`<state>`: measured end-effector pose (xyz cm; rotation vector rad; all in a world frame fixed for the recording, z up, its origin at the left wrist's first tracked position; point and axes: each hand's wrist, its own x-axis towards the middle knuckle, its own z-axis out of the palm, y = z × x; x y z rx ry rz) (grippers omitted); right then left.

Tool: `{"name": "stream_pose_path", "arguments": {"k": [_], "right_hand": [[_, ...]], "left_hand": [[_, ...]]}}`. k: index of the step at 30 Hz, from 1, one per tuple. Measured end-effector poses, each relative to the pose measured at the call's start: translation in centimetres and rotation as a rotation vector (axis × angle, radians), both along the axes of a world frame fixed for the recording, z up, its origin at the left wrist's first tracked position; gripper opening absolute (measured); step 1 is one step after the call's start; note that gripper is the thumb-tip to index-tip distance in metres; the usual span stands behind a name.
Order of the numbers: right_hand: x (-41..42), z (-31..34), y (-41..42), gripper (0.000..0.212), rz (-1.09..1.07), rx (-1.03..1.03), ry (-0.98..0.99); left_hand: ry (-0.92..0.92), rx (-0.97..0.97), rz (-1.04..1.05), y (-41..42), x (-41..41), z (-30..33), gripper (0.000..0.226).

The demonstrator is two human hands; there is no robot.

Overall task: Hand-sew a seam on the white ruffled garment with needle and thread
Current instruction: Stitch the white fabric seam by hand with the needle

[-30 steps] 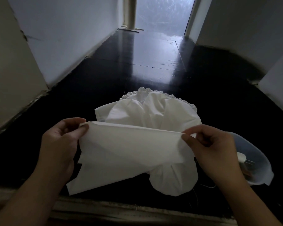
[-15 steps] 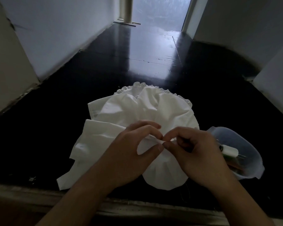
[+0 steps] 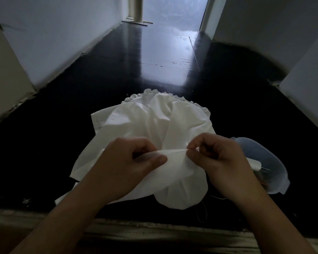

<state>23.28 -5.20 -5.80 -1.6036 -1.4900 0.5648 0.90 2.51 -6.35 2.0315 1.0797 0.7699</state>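
Note:
The white ruffled garment (image 3: 154,121) lies bunched on a glossy black floor, its frilled edge at the far side. My left hand (image 3: 128,162) pinches a folded edge of the garment between thumb and fingers. My right hand (image 3: 217,158) pinches the same edge a short way to the right, so a short span of cloth is stretched between them. I cannot make out a needle in either hand. A thin dark thread (image 3: 202,211) trails on the floor below the garment's near lobe.
A translucent plastic container (image 3: 268,162) sits on the floor just right of my right hand, with a white object and small items inside. Pale walls run along both sides. A worn step edge (image 3: 154,233) crosses the bottom of the view.
My hands first held the cloth edge wide apart, then came together at its middle. Now they have drawn slightly apart again, with a short span of the edge taut between them.

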Motion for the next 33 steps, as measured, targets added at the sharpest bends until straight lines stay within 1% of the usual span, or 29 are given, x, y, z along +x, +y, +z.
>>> {"name": "stream_pose_path", "arguments": {"k": [3, 5, 7, 9, 11, 14, 15, 18, 21, 26, 30, 33], "right_hand": [[-0.2, -0.1, 0.2, 0.008, 0.012, -0.016, 0.027], [-0.3, 0.0, 0.2, 0.011, 0.033, -0.026, 0.035], [-0.6, 0.2, 0.2, 0.013, 0.065, -0.036, 0.011], [-0.8, 0.3, 0.2, 0.011, 0.083, -0.044, -0.035], [-1.0, 0.1, 0.4, 0.012, 0.065, -0.047, -0.061], [-1.0, -0.1, 0.6, 0.016, 0.034, -0.057, -0.046], [-1.0, 0.0, 0.5, 0.017, 0.032, -0.059, -0.039], [-1.1, -0.1, 0.6, 0.019, 0.019, -0.062, -0.059], [-0.9, -0.4, 0.7, 0.021, -0.004, -0.058, -0.035], [-0.5, -0.7, 1.0, 0.021, -0.03, -0.063, -0.019], [-0.4, -0.5, 1.0, 0.026, -0.054, -0.073, -0.017], [-0.3, -0.4, 1.0, 0.026, -0.075, -0.074, 0.004]], "left_hand": [[-0.004, 0.0, -0.01, -0.1, 0.0, 0.0, 0.021], [0.0, 0.008, -0.024, 0.0, -0.1, -0.1, 0.023], [0.002, 0.001, -0.051, 0.0, -0.2, -0.2, 0.023], [0.011, 0.001, -0.067, 0.1, -0.3, -0.3, 0.023], [0.01, 0.005, -0.063, 0.2, -0.4, -0.4, 0.027], [0.034, 0.006, -0.064, 0.4, -0.6, -0.4, 0.038], [0.051, 0.004, -0.068, 0.4, -0.7, -0.4, 0.037], [0.096, -0.039, -0.082, 0.4, -1.1, -0.2, 0.021], [0.099, -0.076, -0.069, 0.5, -1.7, -0.2, 0.013], [0.089, -0.055, -0.044, 0.8, -2.4, -0.2, 0.014], [0.124, -0.116, -0.091, 1.0, -3.0, 0.1, 0.019], [0.119, -0.102, -0.092, 1.5, -3.7, 0.1, 0.013]]}}
